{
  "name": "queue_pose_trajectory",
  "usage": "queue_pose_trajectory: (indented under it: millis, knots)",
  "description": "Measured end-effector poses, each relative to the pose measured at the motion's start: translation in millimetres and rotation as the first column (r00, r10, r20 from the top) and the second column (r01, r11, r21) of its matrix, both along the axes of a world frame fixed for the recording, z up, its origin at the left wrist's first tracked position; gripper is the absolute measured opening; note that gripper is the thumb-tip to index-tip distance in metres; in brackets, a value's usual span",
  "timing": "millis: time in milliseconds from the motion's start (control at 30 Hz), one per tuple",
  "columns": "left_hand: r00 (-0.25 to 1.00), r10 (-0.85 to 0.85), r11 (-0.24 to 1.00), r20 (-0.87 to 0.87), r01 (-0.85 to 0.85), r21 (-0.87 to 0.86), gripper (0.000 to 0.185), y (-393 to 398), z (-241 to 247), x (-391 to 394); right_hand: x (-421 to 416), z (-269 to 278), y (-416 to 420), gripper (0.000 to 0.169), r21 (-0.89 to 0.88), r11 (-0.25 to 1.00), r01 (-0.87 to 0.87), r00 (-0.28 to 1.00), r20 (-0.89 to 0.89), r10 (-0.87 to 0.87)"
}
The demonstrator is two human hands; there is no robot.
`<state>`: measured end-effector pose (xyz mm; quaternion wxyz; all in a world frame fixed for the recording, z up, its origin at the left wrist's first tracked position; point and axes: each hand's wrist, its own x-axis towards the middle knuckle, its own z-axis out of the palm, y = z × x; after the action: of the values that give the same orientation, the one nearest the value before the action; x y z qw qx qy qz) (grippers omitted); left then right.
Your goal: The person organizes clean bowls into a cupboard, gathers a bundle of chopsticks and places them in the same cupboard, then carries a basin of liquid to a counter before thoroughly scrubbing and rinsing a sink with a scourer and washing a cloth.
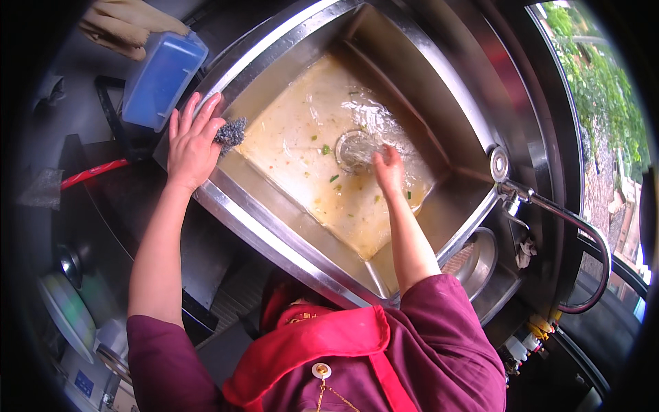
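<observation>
In front of me is a deep stainless steel sink (288,260) with shallow, cloudy water over its floor. Green vegetable scraps (334,178) and small orange bits float or lie in it. My left hand (194,147) rests on the sink's left rim, fingers spread, with a dark metal scourer (230,135) held under the thumb side. Inside the basin, my right hand (389,167) reaches down beside the round drain (355,150), where the water is stirred and shiny. Its thumb and fingers look apart; the fingertips are blurred, and nothing shows in them.
A curved faucet (592,232) stands at the sink's right corner. Beyond the left rim are a blue plastic container (163,82), beige gloves (128,23) and a red handle (95,173). A metal bowl (481,260) sits at right, near the window (607,103).
</observation>
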<state>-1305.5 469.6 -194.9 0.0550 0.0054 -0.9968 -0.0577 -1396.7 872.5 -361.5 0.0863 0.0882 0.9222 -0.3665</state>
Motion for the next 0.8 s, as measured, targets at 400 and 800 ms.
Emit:
queue_pose_trajectory:
  millis: [400, 800]
  knots:
    - [1.0, 0.014, 1.0, 0.008, -0.014, 0.025, 0.023, -1, 1, 2, 57, 11, 10, 0.035, -0.309, 0.923, 0.23, 0.946, 0.293, -0.138]
    - [0.999, 0.033, 0.999, 0.014, -0.033, 0.04, 0.022, 1, 4, 3, 92, 22, -19, 0.017, 0.306, 0.573, -0.761, 0.625, 0.107, 0.773]
